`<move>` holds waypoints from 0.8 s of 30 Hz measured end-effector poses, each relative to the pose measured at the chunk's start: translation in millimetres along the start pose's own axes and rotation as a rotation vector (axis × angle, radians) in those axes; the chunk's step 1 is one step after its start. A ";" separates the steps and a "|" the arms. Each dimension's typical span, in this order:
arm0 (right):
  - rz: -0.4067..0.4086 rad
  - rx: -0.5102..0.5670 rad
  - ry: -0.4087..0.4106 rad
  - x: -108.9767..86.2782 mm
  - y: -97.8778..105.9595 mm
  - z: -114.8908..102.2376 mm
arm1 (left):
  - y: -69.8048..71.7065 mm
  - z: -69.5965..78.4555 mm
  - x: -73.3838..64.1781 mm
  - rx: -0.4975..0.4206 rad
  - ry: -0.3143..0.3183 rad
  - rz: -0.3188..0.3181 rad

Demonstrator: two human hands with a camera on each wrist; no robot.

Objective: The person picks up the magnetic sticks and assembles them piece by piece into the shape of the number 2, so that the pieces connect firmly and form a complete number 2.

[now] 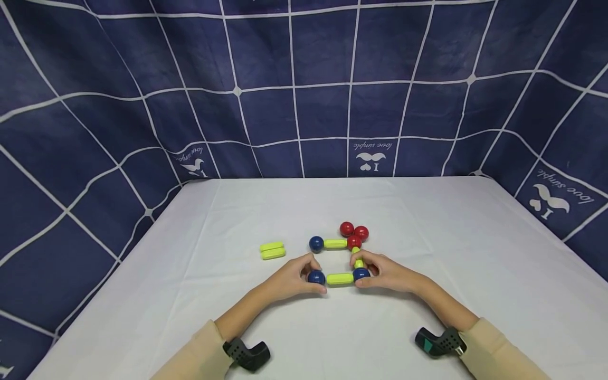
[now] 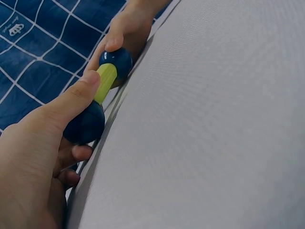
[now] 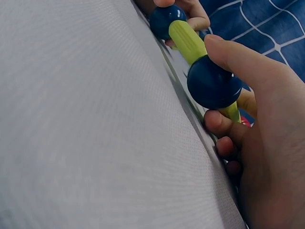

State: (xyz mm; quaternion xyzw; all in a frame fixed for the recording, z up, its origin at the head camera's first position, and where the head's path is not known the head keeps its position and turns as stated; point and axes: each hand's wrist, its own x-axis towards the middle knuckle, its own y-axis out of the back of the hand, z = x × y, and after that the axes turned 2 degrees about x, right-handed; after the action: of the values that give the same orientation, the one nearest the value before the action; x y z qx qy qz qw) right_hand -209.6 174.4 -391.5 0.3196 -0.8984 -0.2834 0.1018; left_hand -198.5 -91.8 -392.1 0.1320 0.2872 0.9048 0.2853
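On the white table my left hand (image 1: 291, 276) grips a blue ball (image 1: 315, 277) between thumb and fingers. My right hand (image 1: 395, 274) grips another blue ball (image 3: 212, 83), its thumb on the near side. A yellow-green rod (image 1: 339, 278) lies between these two balls, in line with them. From the right-hand ball a second rod (image 1: 357, 259), partly covered by fingers, runs back to a red ball (image 1: 353, 242). Leftward from that red ball, a third rod (image 1: 335, 243) reaches a further blue ball (image 1: 316, 243). Together they make a frame whose left side has no rod.
Two more red balls, one at the back (image 1: 347, 228) and one to its right (image 1: 361, 233), sit right behind the frame's red corner. Left of the frame, two spare yellow-green rods (image 1: 273, 250) lie side by side. A dark blue gridded cloth (image 1: 323, 111) hangs behind the table (image 1: 228, 221).
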 end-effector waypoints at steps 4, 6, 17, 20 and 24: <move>0.005 -0.007 0.007 -0.5 -0.1 0.2 | -0.6 0.2 0.6 0.015 -0.001 -0.002; 0.007 -0.016 0.016 -1.0 0.2 0.5 | -0.6 0.4 0.7 0.032 0.002 0.002; 0.002 -0.115 0.024 -2.3 1.4 1.7 | 19.4 2.3 0.3 0.158 -0.028 0.175; 0.005 -0.118 0.030 -3.1 1.7 0.8 | 37.5 -3.8 -0.8 0.215 -0.002 0.348; 0.065 -0.106 0.051 -4.2 1.9 0.2 | 60.0 -23.1 -2.7 0.260 0.072 0.529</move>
State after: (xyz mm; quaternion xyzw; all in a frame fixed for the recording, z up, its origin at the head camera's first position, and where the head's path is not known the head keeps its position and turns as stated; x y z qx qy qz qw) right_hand -207.4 178.3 -390.5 0.2917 -0.8891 -0.3191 0.1505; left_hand -232.1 -143.9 -375.0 0.2053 0.3661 0.9076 0.0100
